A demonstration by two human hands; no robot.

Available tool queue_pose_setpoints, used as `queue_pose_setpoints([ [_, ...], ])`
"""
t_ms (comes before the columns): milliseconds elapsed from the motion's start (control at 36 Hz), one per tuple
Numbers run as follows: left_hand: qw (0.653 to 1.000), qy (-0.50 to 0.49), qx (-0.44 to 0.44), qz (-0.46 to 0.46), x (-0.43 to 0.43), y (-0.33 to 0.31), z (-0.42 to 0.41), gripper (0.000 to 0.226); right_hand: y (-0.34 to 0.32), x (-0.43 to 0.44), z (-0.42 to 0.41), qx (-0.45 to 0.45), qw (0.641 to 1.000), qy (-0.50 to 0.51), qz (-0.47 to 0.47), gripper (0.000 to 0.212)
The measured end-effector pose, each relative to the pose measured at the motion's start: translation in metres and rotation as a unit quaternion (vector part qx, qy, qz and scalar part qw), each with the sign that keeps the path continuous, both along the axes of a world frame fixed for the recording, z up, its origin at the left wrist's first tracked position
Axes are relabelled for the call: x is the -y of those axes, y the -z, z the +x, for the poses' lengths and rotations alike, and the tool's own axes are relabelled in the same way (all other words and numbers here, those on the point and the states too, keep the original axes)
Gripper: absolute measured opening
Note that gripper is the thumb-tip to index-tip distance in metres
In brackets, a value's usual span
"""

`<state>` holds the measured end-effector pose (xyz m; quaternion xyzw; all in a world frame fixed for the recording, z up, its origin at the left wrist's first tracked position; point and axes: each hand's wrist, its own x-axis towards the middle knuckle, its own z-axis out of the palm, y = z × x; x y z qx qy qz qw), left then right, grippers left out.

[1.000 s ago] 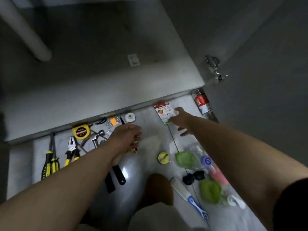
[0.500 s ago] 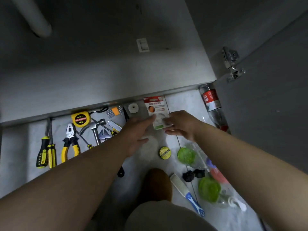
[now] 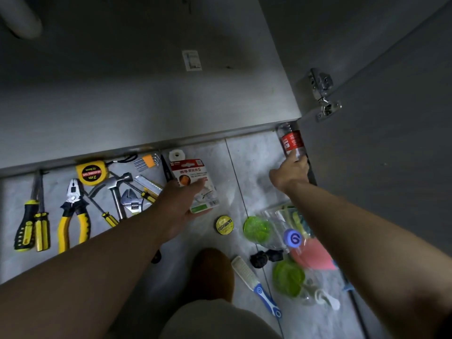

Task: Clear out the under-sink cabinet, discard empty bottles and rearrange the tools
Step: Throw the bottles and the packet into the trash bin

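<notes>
My left hand (image 3: 179, 204) holds a red-and-white blister pack (image 3: 193, 182) just above the floor tiles, in front of the cabinet's edge. My right hand (image 3: 289, 173) reaches to the clear bottle with a red label (image 3: 291, 140) lying by the open cabinet door; its fingers touch the bottle's lower end, and whether they grip it I cannot tell. Tools lie in a row at left: screwdrivers (image 3: 31, 226), yellow pliers (image 3: 73, 211), a tape measure (image 3: 91, 172), a hammer (image 3: 116, 189), a wrench (image 3: 130, 201) and hex keys (image 3: 146, 161).
The cabinet floor (image 3: 146, 94) is bare except a small sticker. Open door with a hinge (image 3: 322, 94) at right. On the tiles lie a yellow tin (image 3: 224, 225), a blue-handled brush (image 3: 256, 285), black caps (image 3: 266, 256) and plastic bags with green scrubbers (image 3: 288, 277). My knee sits at bottom centre.
My right hand let go of the blister pack and moved right to the red-labelled bottle. My left hand took hold of the pack. The view shifted slightly.
</notes>
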<state>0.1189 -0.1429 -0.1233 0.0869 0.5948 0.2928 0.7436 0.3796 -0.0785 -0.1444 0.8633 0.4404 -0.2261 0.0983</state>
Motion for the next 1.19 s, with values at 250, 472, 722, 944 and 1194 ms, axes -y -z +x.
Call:
queue_pose_setpoints([
  [250,0.999,0.023,-0.017,0.016,0.002,0.004,-0.003,0.021,0.0,-0.005,-0.019,0.019,0.993,-0.027,-0.114,0.084],
  [472,0.999,0.03,-0.028,0.015,0.001,0.003,0.005,0.017,-0.004,-0.008,-0.014,0.083,0.995,-0.06,-0.015,0.087],
  [722,0.998,0.052,-0.031,0.023,0.001,0.005,0.003,0.013,0.019,-0.007,0.008,-0.004,0.997,0.027,-0.077,0.082],
  [944,0.991,0.107,-0.063,0.054,0.001,-0.008,0.002,0.016,-0.016,0.001,-0.001,-0.03,0.997,-0.043,-0.054,0.088],
  [1194,0.946,0.213,-0.129,0.209,-0.006,-0.122,0.002,0.012,-0.135,0.037,0.003,-0.074,0.997,-0.002,0.036,0.08],
])
